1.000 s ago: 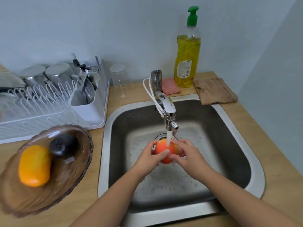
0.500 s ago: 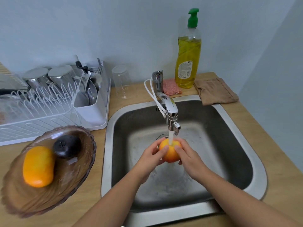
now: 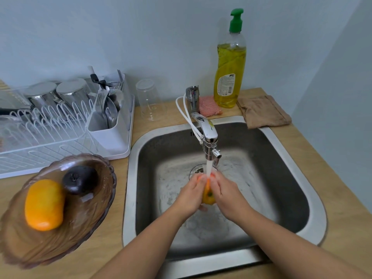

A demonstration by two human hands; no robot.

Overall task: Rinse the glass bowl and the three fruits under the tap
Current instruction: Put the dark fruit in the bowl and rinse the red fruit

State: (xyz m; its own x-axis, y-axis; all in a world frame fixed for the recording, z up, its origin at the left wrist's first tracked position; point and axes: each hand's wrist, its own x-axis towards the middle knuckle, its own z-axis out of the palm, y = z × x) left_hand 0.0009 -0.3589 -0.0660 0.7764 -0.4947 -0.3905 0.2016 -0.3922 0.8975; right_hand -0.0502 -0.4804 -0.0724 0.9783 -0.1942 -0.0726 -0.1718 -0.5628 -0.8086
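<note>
Left hand (image 3: 190,195) and right hand (image 3: 227,195) clasping wet orange-yellow fruit (image 3: 208,195), under tap (image 3: 207,137) stream

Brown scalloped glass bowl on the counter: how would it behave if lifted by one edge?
The brown scalloped glass bowl is probably rigid, heavy and breakable if knocked. Its loose load, an oblong orange fruit and a round dark fruit, would likely roll toward the low side if tilted.
</note>
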